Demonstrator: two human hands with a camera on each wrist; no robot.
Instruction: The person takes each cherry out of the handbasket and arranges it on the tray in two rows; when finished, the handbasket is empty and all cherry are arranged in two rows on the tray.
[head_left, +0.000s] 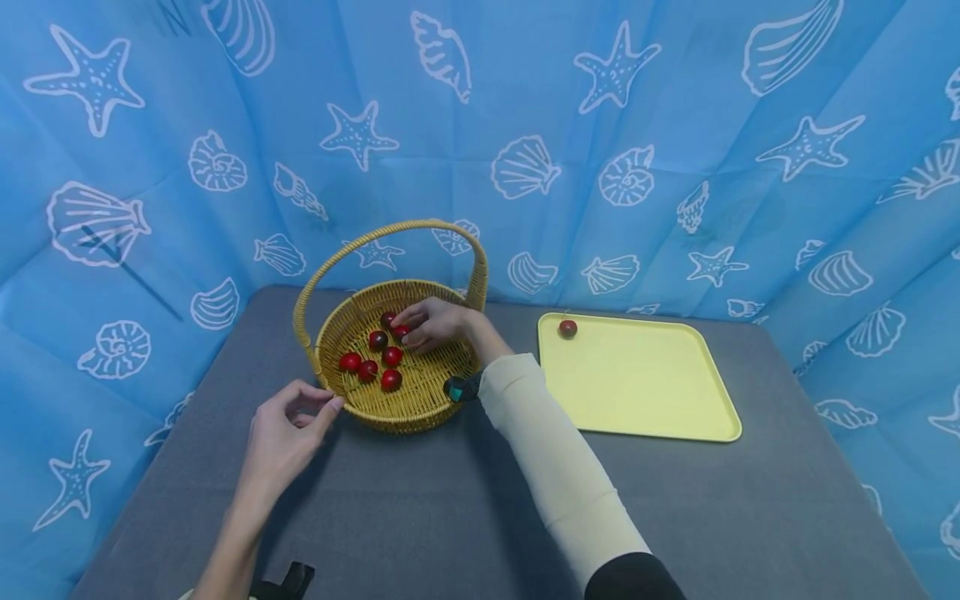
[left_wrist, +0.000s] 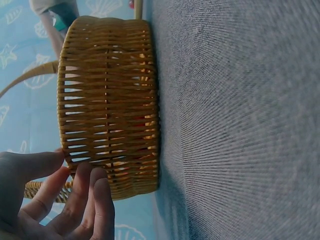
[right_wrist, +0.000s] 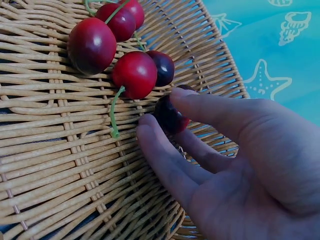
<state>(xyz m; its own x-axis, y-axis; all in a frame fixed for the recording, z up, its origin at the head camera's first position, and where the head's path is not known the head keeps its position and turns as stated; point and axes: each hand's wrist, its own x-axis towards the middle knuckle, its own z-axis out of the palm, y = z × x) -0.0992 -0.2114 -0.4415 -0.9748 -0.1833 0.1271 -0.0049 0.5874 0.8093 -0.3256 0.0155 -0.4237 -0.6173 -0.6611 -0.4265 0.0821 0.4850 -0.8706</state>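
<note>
A round wicker basket (head_left: 405, 423) with a tall arched handle holds several dark and bright red cherries (head_left: 391, 380), some with green stems. My left hand (head_left: 288, 429) pinches the basket's near-left rim between thumb and index finger; in the left wrist view its other fingers lie along the woven side. My right hand (head_left: 435, 323) reaches into the basket from the right. In the right wrist view, its thumb and fingers close around a dark cherry (right_wrist: 170, 116), which they partly hide. Beside it lies a bright red cherry (right_wrist: 134, 75) with its stem hanging down.
A yellow rectangular tray (head_left: 637, 375) lies to the right of the basket, with one dark cherry (head_left: 567, 328) at its far-left corner. Grey cloth (head_left: 420, 517) covers the table. A blue curtain (head_left: 480, 125) with shell and starfish prints hangs close behind.
</note>
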